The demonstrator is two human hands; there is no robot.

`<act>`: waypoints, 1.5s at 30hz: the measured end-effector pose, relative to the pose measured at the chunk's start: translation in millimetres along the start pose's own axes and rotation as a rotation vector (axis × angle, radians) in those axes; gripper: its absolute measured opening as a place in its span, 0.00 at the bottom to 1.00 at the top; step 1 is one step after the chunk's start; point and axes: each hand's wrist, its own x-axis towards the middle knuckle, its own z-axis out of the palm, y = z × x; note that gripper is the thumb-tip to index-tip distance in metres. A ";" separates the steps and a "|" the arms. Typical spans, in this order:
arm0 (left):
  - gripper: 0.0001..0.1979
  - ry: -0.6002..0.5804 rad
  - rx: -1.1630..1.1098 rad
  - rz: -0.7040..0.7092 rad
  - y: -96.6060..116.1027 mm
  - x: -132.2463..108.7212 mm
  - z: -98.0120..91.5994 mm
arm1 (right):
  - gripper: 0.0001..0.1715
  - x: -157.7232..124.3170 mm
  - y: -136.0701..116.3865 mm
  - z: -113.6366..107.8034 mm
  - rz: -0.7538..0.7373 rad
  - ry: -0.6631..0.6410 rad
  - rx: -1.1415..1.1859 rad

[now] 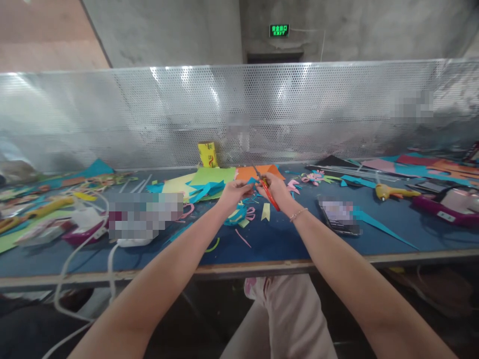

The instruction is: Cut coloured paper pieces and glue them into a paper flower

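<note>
My right hand point(276, 190) is closed round the red handles of a pair of scissors point(268, 192), held above the blue table top point(284, 239). My left hand point(235, 191) pinches a small blue paper piece point(251, 181) right at the scissor blades. Both hands meet over a litter of blue, pink and yellow paper scraps point(245, 214). Green paper sheets point(211, 177) and an orange sheet point(252, 172) lie just behind the hands.
A yellow packet point(208, 154) stands against the perforated metal screen point(239, 109). A phone point(339, 214) lies right of my hands, a yellow glue gun point(387, 191) farther right. White cables point(75, 259) hang over the front edge at left, beside more paper.
</note>
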 end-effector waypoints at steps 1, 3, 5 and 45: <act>0.14 0.003 0.007 0.002 0.1 0.1 0.2 | 0.18 -0.7 -1.3 -1.4 -0.004 -0.005 -0.002; 0.13 -0.003 0.029 0.012 0.1 0.7 0.5 | 0.19 -1.9 -4.6 -4.1 -0.010 -0.013 -0.007; 0.12 -0.024 0.060 0.029 -0.2 1.7 0.2 | 0.19 -2.9 -8.1 -5.6 -0.010 -0.007 -0.013; 0.08 0.223 -0.145 0.055 7.5 12.3 -21.3 | 0.18 -0.4 -12.3 -47.5 0.227 0.019 -0.232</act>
